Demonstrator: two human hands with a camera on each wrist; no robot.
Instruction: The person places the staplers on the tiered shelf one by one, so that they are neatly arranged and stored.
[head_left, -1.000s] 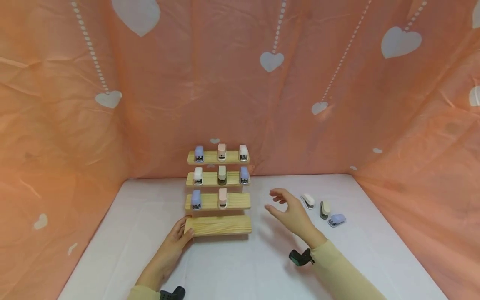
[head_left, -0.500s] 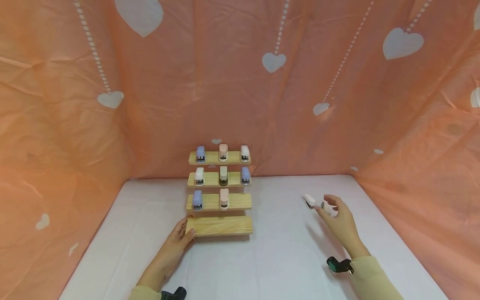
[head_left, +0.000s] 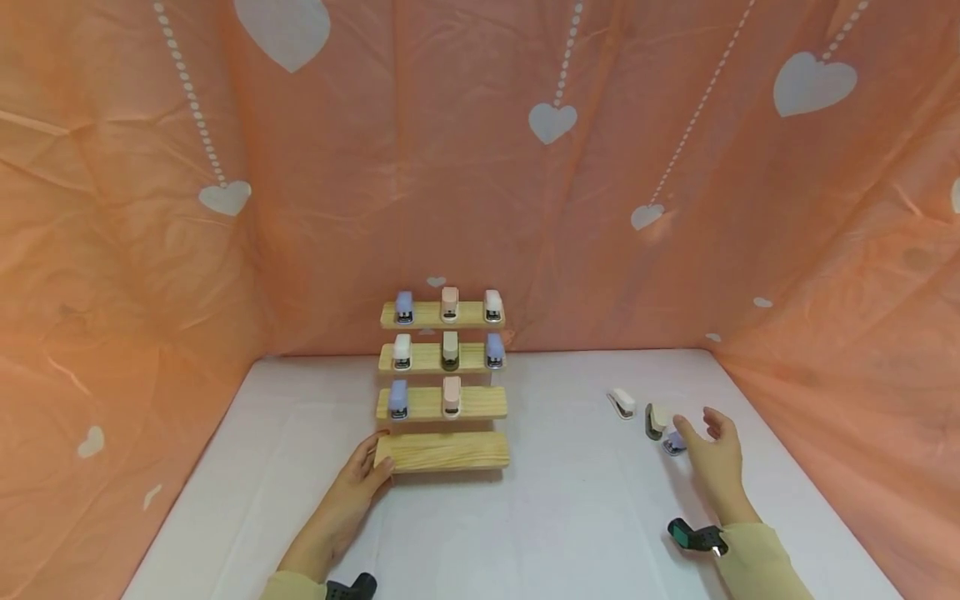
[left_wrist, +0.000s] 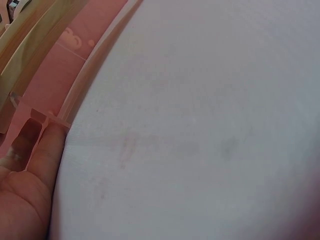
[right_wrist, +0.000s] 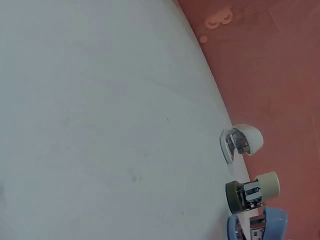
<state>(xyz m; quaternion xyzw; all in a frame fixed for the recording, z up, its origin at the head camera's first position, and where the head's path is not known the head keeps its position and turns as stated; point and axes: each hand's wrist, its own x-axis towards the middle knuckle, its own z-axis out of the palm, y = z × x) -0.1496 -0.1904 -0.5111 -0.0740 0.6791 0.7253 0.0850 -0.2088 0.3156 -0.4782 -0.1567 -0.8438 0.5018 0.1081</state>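
A tiered wooden display rack (head_left: 450, 452) stands left of centre in the head view, with mini staplers in purple, pink, white and cream on its upper three tiers. My left hand (head_left: 352, 483) grips the left end of its bottom tier, thumb on the front. In the left wrist view, fingers (left_wrist: 47, 155) touch a clear side piece of the rack. My right hand (head_left: 716, 462) is beside a purple mini stapler (head_left: 674, 442), thumb partly over it, fingers apart. Next to that one lie a cream mini stapler (head_left: 657, 421) and a white mini stapler (head_left: 622, 403).
All this is on a white-covered table (head_left: 570, 517). Orange cloth (head_left: 450, 167) with heart prints hangs behind and at both sides. The third tier (head_left: 483, 402) bears a purple and a pink stapler at its left and middle.
My right hand has moved right, from beside the rack, past the cream stapler, to the purple one. The left hand keeps its grip on the rack. The view has shifted slightly.
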